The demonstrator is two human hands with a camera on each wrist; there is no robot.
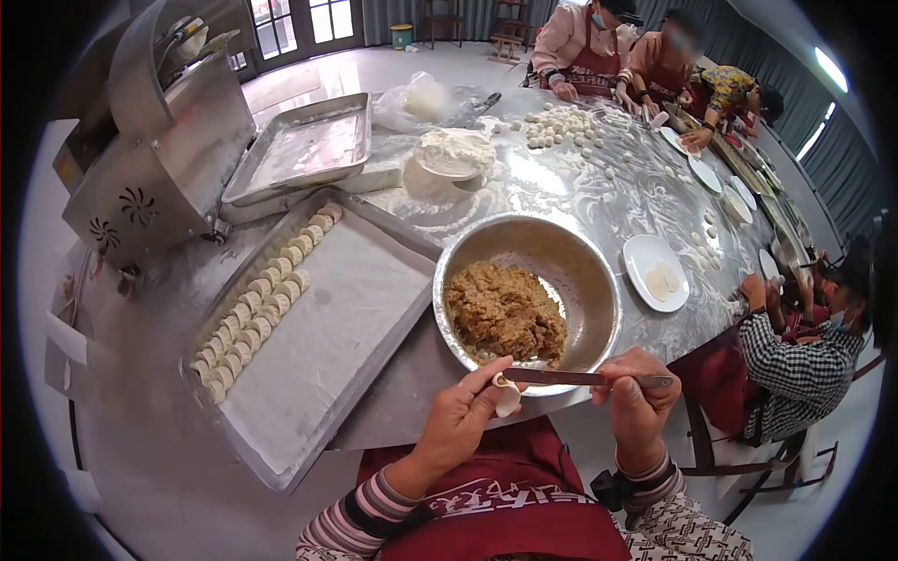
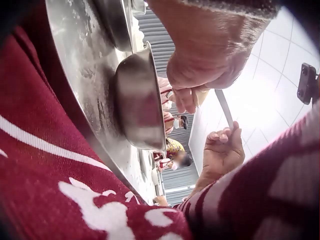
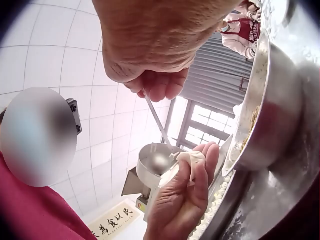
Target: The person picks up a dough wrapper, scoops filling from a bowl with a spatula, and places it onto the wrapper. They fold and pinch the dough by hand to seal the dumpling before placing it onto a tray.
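In the head view my left hand (image 1: 454, 421) holds a folded dough wrapper (image 1: 508, 398) between thumb and fingers, just past the near rim of the steel bowl (image 1: 596, 280). My right hand (image 1: 641, 404) grips the handle end of a flat metal filling spatula (image 1: 557, 377). Its blade reaches across to the wrapper, and the tip meets the dough at the left fingers. Brown minced filling (image 1: 505, 313) is heaped in the bowl. The right wrist view shows the wrapper (image 3: 194, 159) curved in the left palm, with the spatula (image 3: 157, 119) slanting down to it.
Left of the bowl lies a lined tray (image 1: 309, 346) with rows of shaped dumplings (image 1: 248, 327). A plate (image 1: 656, 271) with round wrappers is at the right. Behind are a flour bowl (image 1: 454, 154), an empty-looking tray (image 1: 309, 145), dough pieces (image 1: 561, 126) and several people. A steel machine (image 1: 159, 159) stands at the left.
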